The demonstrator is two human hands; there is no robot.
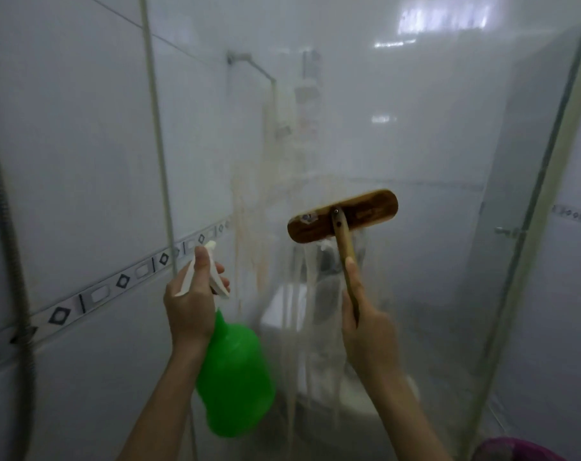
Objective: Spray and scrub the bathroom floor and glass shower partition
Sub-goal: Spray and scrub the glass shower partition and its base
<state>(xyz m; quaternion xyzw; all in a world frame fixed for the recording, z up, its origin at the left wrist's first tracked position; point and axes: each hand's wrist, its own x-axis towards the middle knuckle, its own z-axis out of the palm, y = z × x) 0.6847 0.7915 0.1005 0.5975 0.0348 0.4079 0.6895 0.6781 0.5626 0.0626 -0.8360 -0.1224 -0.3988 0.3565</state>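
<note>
Streaked frosted glass shower partition [365, 134] fills our view; our left hand [191, 304] grips a green plastic spray bottle [234, 374], our right hand [365, 331] clasps a wooden long-handled scrub brush [344, 216] pressed against it.

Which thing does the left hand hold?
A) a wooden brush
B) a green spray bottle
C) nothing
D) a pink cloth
B: the left hand grips the white trigger head of the green spray bottle, while the right hand holds the wooden brush by its handle.
</note>
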